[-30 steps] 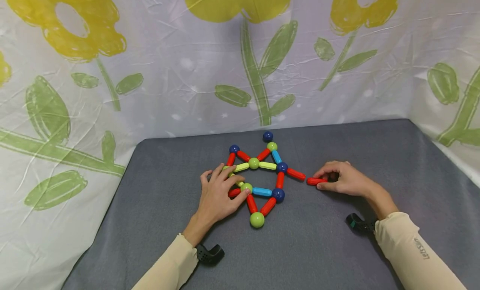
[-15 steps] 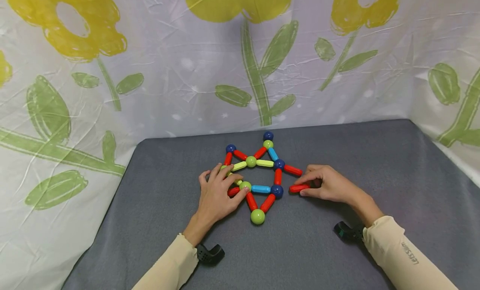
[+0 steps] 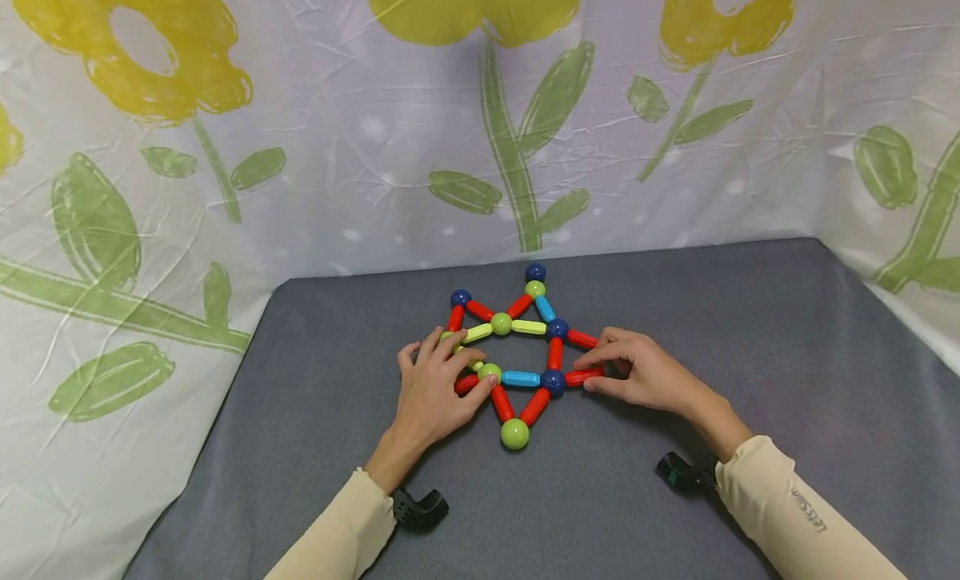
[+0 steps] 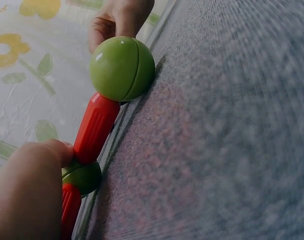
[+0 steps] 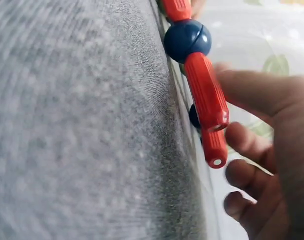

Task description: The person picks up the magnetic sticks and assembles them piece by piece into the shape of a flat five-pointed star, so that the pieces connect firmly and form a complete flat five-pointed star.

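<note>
A flat figure of magnetic rods and balls lies on the grey table [image 3: 600, 497]. My right hand [image 3: 645, 372] pinches a red magnetic rod [image 3: 582, 377] between thumb and fingers, its end against a dark blue ball [image 3: 552, 382]. In the right wrist view this rod [image 5: 207, 90] meets the blue ball [image 5: 187, 41]. Behind it another red rod [image 3: 581, 338] sticks out from a second blue ball [image 3: 557, 329]. My left hand [image 3: 435, 388] rests spread over the figure's left side, thumb at a green ball [image 3: 490, 373]. Part of the figure is hidden under it.
At the figure's front point sits a green ball [image 3: 514, 434]; at the back, a dark blue ball [image 3: 536, 272] touches another green ball [image 3: 535, 289]. A flower-printed cloth [image 3: 337, 147] hangs behind the table. Black wrist cameras [image 3: 420, 510] hang under both wrists.
My right hand has moved left with the red rod, bringing it up to the blue ball. The figure has shifted slightly left and back. My left hand has stayed in place.
</note>
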Demonstrator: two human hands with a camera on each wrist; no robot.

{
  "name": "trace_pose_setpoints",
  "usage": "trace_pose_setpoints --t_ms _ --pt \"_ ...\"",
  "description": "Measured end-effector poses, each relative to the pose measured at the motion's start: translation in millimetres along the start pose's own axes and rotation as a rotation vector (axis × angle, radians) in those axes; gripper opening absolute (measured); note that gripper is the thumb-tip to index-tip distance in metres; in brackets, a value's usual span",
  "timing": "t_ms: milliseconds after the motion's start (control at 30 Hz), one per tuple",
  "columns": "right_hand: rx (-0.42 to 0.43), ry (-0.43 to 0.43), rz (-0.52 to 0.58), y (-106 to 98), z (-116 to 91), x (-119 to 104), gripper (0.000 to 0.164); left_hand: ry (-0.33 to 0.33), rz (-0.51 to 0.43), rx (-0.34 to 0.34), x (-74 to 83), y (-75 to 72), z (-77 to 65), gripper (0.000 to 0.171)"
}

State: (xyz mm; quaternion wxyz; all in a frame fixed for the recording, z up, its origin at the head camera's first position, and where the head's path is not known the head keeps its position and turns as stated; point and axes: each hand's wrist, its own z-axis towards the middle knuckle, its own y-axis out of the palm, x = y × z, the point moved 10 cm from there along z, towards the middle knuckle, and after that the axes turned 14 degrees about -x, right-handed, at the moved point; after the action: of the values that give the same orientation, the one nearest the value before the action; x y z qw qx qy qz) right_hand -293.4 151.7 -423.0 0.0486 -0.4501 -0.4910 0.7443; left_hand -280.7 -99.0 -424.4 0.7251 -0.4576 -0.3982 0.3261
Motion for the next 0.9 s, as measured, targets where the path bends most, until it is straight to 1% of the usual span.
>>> trace_pose_setpoints --t_ms 67,167,233,333,433,533,700,800,900 --pt "0.073 -0.016 0.030 -6.4 -2.5 3.0 0.020 -0.002 -0.008 -0.010 -0.1 0.2 0.6 0.032" --pt "0.186 0.007 0.042 -16.2 -7.4 11.2 0.018 -0.008 -0.022 -0.039 -0.9 0.4 1.3 0.031" --pt "0.216 0.041 0.029 -17.9 -9.5 17.9 0.021 -0.013 -0.025 -0.069 -2.3 1.1 2.2 0.030" --pt "0.187 0.076 0.045 -13.3 -9.3 26.5 0.026 -0.021 -0.027 -0.114 -6.3 0.2 3.5 0.028" --pt "0.160 0.101 0.114 -8.6 -9.1 34.1 0.028 -0.037 -0.026 -0.168 -13.6 -0.7 5.4 0.024" --pt "0.169 0.132 0.184 -8.0 -9.9 41.4 0.027 -0.043 -0.042 -0.229 -23.0 -0.3 6.1 0.021" --pt "0.178 0.139 0.220 -8.5 -8.1 46.1 0.029 -0.002 -0.093 -0.310 -36.2 1.9 5.0 0.024" --pt "0.178 0.143 0.235 -9.3 -4.7 48.6 0.030 0.023 -0.130 -0.331 -44.2 2.8 4.2 0.030" --pt "0.177 0.165 0.248 -11.5 1.9 54.1 0.031 0.040 -0.159 -0.326 -50.7 3.1 3.7 0.038"
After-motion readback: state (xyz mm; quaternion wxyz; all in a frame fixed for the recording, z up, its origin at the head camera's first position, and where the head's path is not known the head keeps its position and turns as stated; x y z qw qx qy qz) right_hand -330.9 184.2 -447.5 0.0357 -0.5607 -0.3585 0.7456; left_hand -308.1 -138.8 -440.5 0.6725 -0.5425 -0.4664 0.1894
